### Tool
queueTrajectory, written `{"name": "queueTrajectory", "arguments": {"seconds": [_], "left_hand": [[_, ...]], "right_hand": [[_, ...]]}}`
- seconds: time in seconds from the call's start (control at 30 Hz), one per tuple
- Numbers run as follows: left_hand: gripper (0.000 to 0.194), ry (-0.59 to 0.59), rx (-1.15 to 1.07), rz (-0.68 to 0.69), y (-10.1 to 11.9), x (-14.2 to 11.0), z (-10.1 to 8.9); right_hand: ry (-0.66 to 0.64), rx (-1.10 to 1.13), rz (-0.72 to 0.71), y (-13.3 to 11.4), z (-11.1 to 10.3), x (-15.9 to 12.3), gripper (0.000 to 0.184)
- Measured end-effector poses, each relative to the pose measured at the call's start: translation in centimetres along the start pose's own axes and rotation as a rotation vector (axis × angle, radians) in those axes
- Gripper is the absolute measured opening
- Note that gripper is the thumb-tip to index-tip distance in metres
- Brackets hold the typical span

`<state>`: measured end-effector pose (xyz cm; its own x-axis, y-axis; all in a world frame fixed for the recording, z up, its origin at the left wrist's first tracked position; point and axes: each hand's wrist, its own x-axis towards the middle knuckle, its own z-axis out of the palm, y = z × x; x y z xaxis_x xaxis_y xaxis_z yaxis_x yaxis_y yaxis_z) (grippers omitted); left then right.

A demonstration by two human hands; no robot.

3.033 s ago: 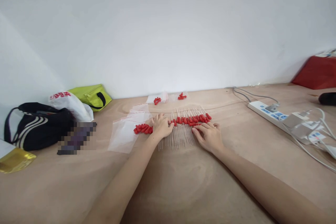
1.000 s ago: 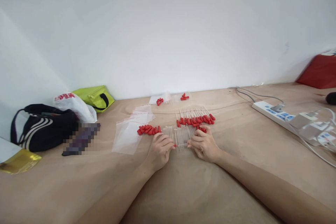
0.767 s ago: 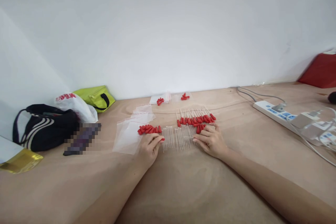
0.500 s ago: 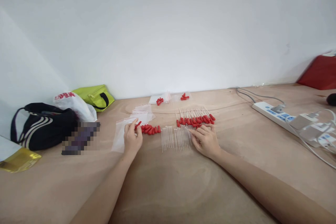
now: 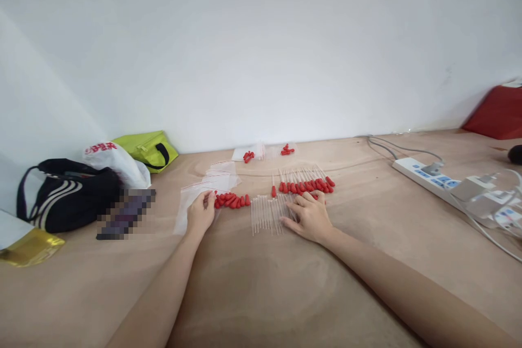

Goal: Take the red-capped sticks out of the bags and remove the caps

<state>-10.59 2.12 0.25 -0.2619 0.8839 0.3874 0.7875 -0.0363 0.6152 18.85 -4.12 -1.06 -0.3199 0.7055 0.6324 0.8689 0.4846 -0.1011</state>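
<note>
My left hand (image 5: pixel 201 212) is closed in a pinch at the left end of a short row of red rubber bulbs (image 5: pixel 233 200). A bit of red shows at its fingertips. My right hand (image 5: pixel 309 216) lies low with spread fingers, partly over the right side of a row of thin clear glass tubes (image 5: pixel 265 215). Just behind its fingers lie several droppers (image 5: pixel 305 186), their red bulbs toward me and their glass stems pointing away. One dropper (image 5: pixel 273 190) lies slightly apart at the left of that row. My right fingers hide some bulbs and tube ends.
Clear zip bags (image 5: pixel 220 171) overlap beyond my left hand. Two farther bags hold red pieces (image 5: pixel 248 157). At left sit a black bag (image 5: pixel 61 196), a white plastic bag (image 5: pixel 118 166) and a lime-green bag (image 5: pixel 142 144). A power strip (image 5: pixel 424 176) with plugs and cables is at right.
My left hand has lowered to the left end of the bulb row with its fingers drawn in. My right hand has shifted slightly left and spread its fingers; one dropper now lies apart.
</note>
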Motion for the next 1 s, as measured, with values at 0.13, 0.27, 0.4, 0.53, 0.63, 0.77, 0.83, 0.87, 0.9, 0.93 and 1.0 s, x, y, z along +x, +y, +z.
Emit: {"name": "queueTrajectory", "arguments": {"seconds": [0.13, 0.27, 0.4, 0.53, 0.63, 0.77, 0.83, 0.87, 0.9, 0.93, 1.0], "left_hand": [[0.026, -0.011, 0.031, -0.028, -0.2, 0.0, -0.3], [0.030, -0.022, 0.037, -0.032, -0.5, 0.2, -0.5], [0.031, -0.054, 0.020, -0.009, -0.8, 0.3, -0.6], [0.034, -0.094, -0.007, 0.016, -1.0, 0.3, -0.6], [0.036, -0.105, -0.014, 0.019, -1.2, 0.3, -0.6], [0.034, -0.063, 0.010, 0.044, -0.9, 0.1, -0.9], [0.031, 0.022, 0.070, 0.177, 0.0, -0.3, -1.0], [0.028, 0.074, 0.113, 0.283, 0.7, -0.7, -0.9], [0.027, 0.118, 0.152, 0.394, 1.5, -1.1, -0.7], [0.025, 0.125, 0.170, 0.479, 2.5, -1.6, -0.5], [0.021, 0.047, 0.206, 0.615, 4.7, -2.6, 0.4]], "right_hand": [[-0.022, 0.019, -0.022, 0.0, -0.1, 0.0, 0.043], [0.015, 0.028, 0.008, 0.1, -0.1, -0.1, 0.039], [0.086, 0.004, 0.054, 0.8, -0.1, -0.5, 0.031], [0.135, 0.007, 0.098, 1.4, -0.1, -0.8, 0.028], [0.148, 0.014, 0.113, 1.7, -0.1, -0.9, 0.028], [0.151, -0.012, 0.128, 2.1, -0.5, -1.0, 0.028], [0.152, -0.020, 0.135, 2.3, -0.7, -1.2, 0.027], [0.157, -0.015, 0.139, 2.4, -0.8, -1.3, 0.026], [0.167, -0.004, 0.142, 2.5, -0.9, -1.5, 0.026], [0.180, 0.012, 0.143, 2.6, -1.1, -1.6, 0.026], [0.199, 0.043, 0.135, 2.7, -1.2, -1.9, 0.025]]}}
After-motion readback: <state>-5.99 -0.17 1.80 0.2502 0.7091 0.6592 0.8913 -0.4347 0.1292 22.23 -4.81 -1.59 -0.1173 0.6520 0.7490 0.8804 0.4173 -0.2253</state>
